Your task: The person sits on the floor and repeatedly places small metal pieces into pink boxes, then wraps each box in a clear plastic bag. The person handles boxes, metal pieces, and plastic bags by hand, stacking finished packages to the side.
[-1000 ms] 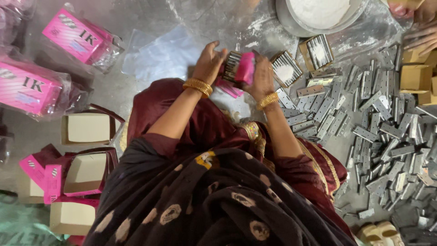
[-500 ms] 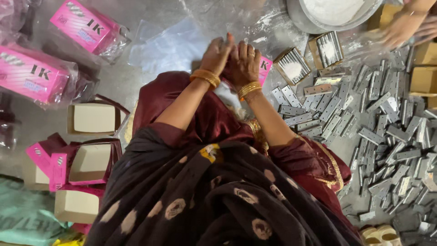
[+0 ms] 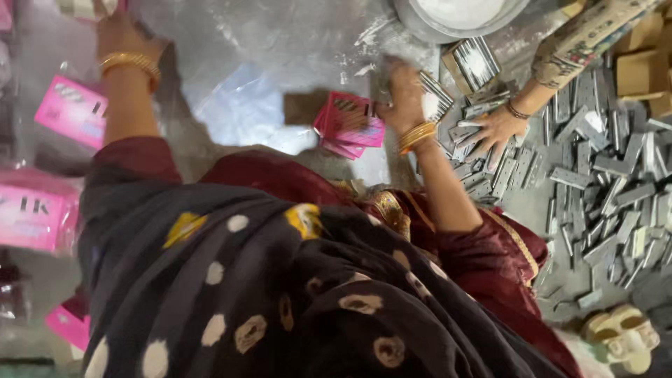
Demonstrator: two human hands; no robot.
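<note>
While I sit on the grey floor [image 3: 280, 42], my two hands are spread far apart; the landmark is the small stack of pink packets [image 3: 350, 124] lying on the floor in front of my knees. My right hand [image 3: 404, 94] is just to the right of that stack, touching its edge, fingers curled down against the floor; whether it grips anything I cannot tell, since it is blurred. My left hand [image 3: 122, 35] is stretched well to the left of the stack and further from me, at a box [image 3: 87, 7] near the frame's top edge; its fingers are cut off from view, so I cannot tell its grasp either. Gold bangles [image 3: 414, 135] ring both wrists. Right of the stack lies a heap of grey metal strips [image 3: 602, 182]; another person's hand [image 3: 498, 129] rests spread on them. Beyond the stack stands a round metal bowl [image 3: 427, 24]; a clear plastic bag [image 3: 241, 105] lies just left of the stack; larger pink packs [image 3: 70, 112] lie far left.
</note>
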